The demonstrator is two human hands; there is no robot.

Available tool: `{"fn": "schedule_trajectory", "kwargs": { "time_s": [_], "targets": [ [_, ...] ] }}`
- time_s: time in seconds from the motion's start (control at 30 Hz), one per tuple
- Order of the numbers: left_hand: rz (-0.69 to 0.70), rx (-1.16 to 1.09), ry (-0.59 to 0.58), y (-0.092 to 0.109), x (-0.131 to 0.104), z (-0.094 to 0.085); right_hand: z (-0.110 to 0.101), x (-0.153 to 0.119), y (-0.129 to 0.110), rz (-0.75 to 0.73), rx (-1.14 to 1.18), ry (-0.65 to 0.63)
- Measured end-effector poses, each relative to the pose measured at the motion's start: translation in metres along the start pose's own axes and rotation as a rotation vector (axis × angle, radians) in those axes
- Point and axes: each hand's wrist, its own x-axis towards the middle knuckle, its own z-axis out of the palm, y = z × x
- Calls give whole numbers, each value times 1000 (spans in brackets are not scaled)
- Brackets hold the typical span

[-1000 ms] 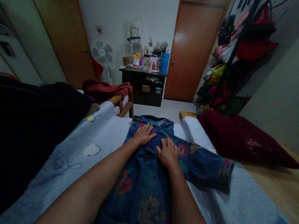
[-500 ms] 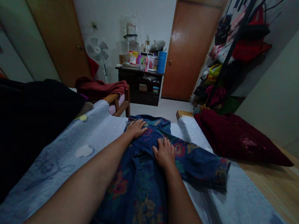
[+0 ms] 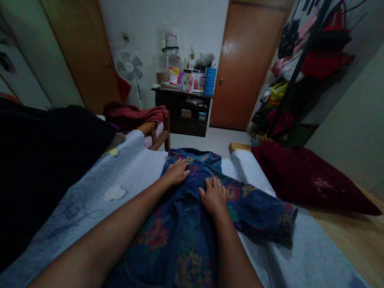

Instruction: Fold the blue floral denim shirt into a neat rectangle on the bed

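Observation:
A blue floral denim garment point(image 3: 183, 233) lies spread along the pale grey bedsheet point(image 3: 112, 190) in front of me, one sleeve point(image 3: 266, 214) stretched out to the right. My left hand point(image 3: 176, 172) rests flat on its upper left part, fingers apart. My right hand point(image 3: 213, 196) lies flat on the cloth just right of the middle, fingers spread. Neither hand grips the fabric.
A black cloth heap point(image 3: 23, 164) fills the left. A dark red pillow point(image 3: 311, 178) lies on the right by a wooden floor strip. Ahead stand a dark cabinet point(image 3: 183, 109) with clutter, a fan point(image 3: 130, 68), a brown door point(image 3: 245, 63) and a rack of bags point(image 3: 301, 64).
Both hands stay flat on the garment, shifting only slightly over the cloth. The view swung a little left and then back.

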Motion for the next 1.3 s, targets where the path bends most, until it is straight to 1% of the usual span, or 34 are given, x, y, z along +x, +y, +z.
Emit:
{"fn": "schedule_trajectory", "kwargs": {
  "time_s": [0.1,0.17,0.2,0.27,0.3,0.33,0.4,0.53,0.67,0.8,0.9,0.97,1.0,1.07,1.13,1.2,1.3],
  "targets": [
    [52,-51,-121,8,-21,4,-2,3,-1,-43,46,57],
    [37,-56,-161,12,-33,9,-2,6,-4,-143,91,101],
    [30,-49,-160,14,-37,12,-2,7,-5,-205,115,104],
    [21,-29,-149,17,-43,15,-1,7,-8,-299,152,49],
    [22,-22,-146,17,-44,16,0,6,-9,-314,158,1],
    [25,-16,-148,18,-45,17,0,5,-10,-309,154,-44],
    [27,-11,-151,18,-45,16,0,3,-9,-252,125,-100],
    [21,-1,-137,20,-46,14,-6,1,-1,-104,45,-145],
    [27,16,-125,22,-47,13,-10,4,11,17,-23,-152],
    [33,26,-102,22,-49,17,-7,4,18,105,-62,-132],
    [48,31,-53,21,-52,19,-4,1,19,99,-92,-79],
    [74,28,-22,24,-54,17,-2,-1,17,84,-107,-34],
    [90,24,-15,27,-55,15,-1,-2,17,81,-114,-16],
    [115,4,-47,33,-57,10,0,-3,16,83,-129,0],
    [106,-23,-111,40,-59,6,-1,-3,16,78,-139,-11],
    [74,-44,-159,47,-62,5,-7,-3,19,49,-141,-45],
    [24,-40,-160,52,-66,8,-29,-4,28,-14,-147,-149]
  ]
}}
